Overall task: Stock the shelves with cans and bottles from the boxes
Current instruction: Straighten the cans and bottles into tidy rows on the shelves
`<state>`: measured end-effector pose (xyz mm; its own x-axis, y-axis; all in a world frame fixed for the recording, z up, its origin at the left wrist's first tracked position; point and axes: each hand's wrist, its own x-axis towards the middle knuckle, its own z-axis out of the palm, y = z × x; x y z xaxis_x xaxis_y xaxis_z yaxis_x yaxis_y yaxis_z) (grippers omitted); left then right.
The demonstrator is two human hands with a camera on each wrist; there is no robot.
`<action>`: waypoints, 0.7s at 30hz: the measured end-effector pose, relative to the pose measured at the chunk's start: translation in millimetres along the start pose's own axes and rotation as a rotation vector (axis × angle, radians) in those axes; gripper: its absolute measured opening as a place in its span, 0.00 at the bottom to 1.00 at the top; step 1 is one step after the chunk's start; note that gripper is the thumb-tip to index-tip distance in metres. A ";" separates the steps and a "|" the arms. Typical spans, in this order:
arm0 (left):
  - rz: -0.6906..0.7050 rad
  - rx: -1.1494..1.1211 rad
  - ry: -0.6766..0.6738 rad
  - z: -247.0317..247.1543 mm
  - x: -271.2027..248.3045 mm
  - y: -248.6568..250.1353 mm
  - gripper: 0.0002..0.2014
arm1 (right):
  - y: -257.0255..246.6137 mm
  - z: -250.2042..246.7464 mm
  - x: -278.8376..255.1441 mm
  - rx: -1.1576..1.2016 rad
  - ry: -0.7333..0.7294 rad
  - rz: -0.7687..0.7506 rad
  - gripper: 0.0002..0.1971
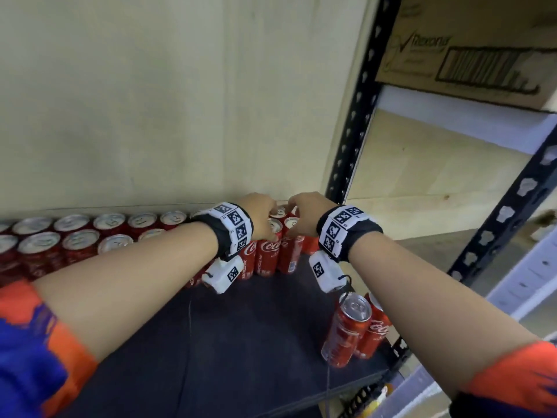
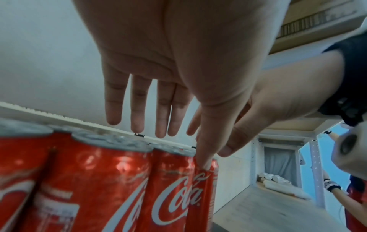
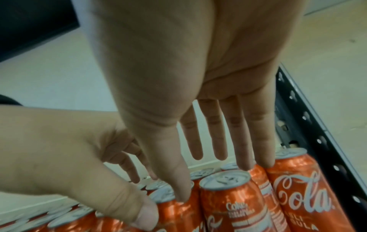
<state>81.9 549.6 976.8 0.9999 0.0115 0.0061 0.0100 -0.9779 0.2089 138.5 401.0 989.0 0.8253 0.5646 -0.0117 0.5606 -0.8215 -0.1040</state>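
Head view alone shows two loose Coca-Cola cans (image 1: 346,330) near the shelf (image 1: 241,342) edge. Left hand (image 1: 262,218) and right hand (image 1: 304,215) open, fingers straight, thumbs touching the back can rows (image 1: 90,236).

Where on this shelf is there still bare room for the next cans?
Free: the dark shelf board in front of the Coca-Cola can rows, left of the two loose cans. Crowded: the back, where left hand and right hand work.
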 end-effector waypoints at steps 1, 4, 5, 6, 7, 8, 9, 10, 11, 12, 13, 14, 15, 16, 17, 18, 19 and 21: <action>-0.009 0.024 -0.003 3.0 0.9 2.7 0.29 | 1.2 1.6 3.9 -0.008 -0.011 -0.011 0.29; -0.029 0.080 0.009 10.5 0.9 10.7 0.22 | 6.2 6.4 11.9 -0.029 -0.022 -0.036 0.27; -0.037 0.100 0.017 12.5 0.7 12.9 0.21 | 8.1 8.3 13.4 -0.032 -0.015 -0.039 0.26; -0.044 0.117 0.026 13.8 0.3 14.7 0.22 | 10.0 10.2 14.8 -0.029 -0.004 -0.038 0.24; -0.051 0.134 0.034 14.8 0.3 15.9 0.23 | 12.2 11.9 15.6 -0.021 0.007 -0.033 0.23; -0.055 0.152 0.045 15.6 0.8 16.9 0.24 | 14.7 13.3 16.2 -0.010 0.017 -0.030 0.22; -0.058 0.175 0.057 16.6 1.1 18.4 0.25 | 18.2 14.9 16.7 0.002 0.026 -0.030 0.22; -0.055 0.204 0.065 17.2 1.3 19.7 0.26 | 21.6 15.8 17.0 0.015 0.030 -0.033 0.22; -0.056 0.227 0.066 18.2 1.9 21.5 0.27 | 25.0 16.5 17.0 0.026 0.030 -0.040 0.24; -0.060 0.238 0.060 19.1 2.1 23.3 0.28 | 27.1 17.1 16.9 0.029 0.027 -0.051 0.27; -0.065 0.244 0.050 19.6 1.6 25.8 0.27 | 28.1 17.1 16.5 0.023 0.018 -0.064 0.30; -0.069 0.254 0.046 20.1 0.6 28.5 0.24 | 28.1 16.8 15.9 0.008 0.001 -0.072 0.32; -0.073 0.265 0.046 20.8 -0.4 30.7 0.22 | 27.6 16.8 15.8 -0.004 -0.017 -0.074 0.34; -0.071 0.273 0.046 21.3 -1.1 32.5 0.21 | 27.4 17.0 15.6 -0.010 -0.032 -0.074 0.34; -0.064 0.276 0.043 21.4 -2.1 33.8 0.22 | 28.1 17.0 15.6 -0.011 -0.040 -0.078 0.33; -0.056 0.269 0.035 20.8 -3.2 35.0 0.23 | 28.5 16.8 15.6 -0.008 -0.042 -0.083 0.31; -0.053 0.249 0.021 20.2 -4.4 35.6 0.23 | 29.1 17.0 15.5 -0.003 -0.039 -0.088 0.29; -0.045 0.219 0.001 20.3 -6.5 36.9 0.24 | 30.1 17.0 14.6 0.009 -0.040 -0.093 0.27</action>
<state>76.0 509.1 964.5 0.9984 0.0567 0.0030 0.0567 -0.9984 -0.0081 166.2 385.8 968.8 0.7660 0.6414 -0.0417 0.6340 -0.7647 -0.1152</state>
